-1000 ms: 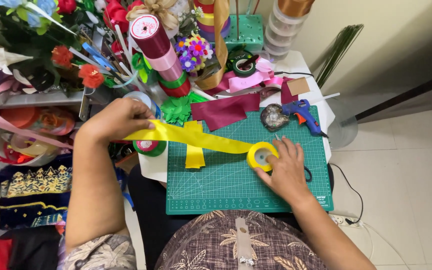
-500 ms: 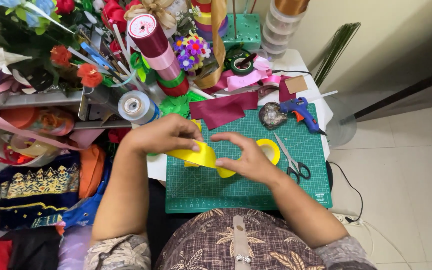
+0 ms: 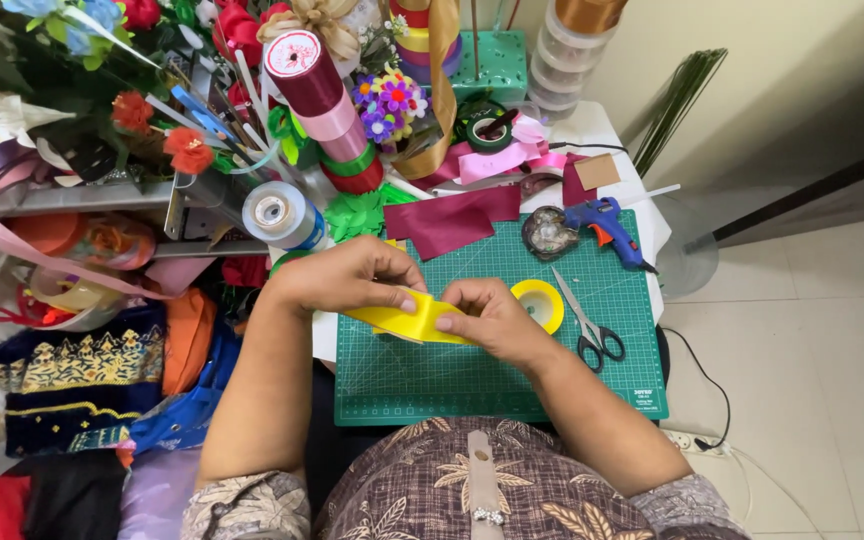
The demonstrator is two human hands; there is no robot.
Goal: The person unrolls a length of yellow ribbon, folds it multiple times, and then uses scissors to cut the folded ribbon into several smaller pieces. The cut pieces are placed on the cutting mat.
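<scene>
A small white desk (image 3: 612, 130) carries a green cutting mat (image 3: 512, 370) that covers most of its near part. On the mat lie a yellow ribbon roll (image 3: 542, 303) near the middle, black-handled scissors (image 3: 587, 325) just right of it, a blue glue gun (image 3: 604, 225) at the far right, and a round clear dish (image 3: 548, 232) just left of the gun. A dark red fabric piece (image 3: 452, 220) lies across the mat's far edge. Farther back on the desk are pink ribbon strips (image 3: 507, 160), a green tape roll (image 3: 487, 128) and a green foam block (image 3: 492, 62). A stack of ribbon spools (image 3: 327, 110) leans at the far left, beside a silver ribbon roll (image 3: 277, 213).
</scene>
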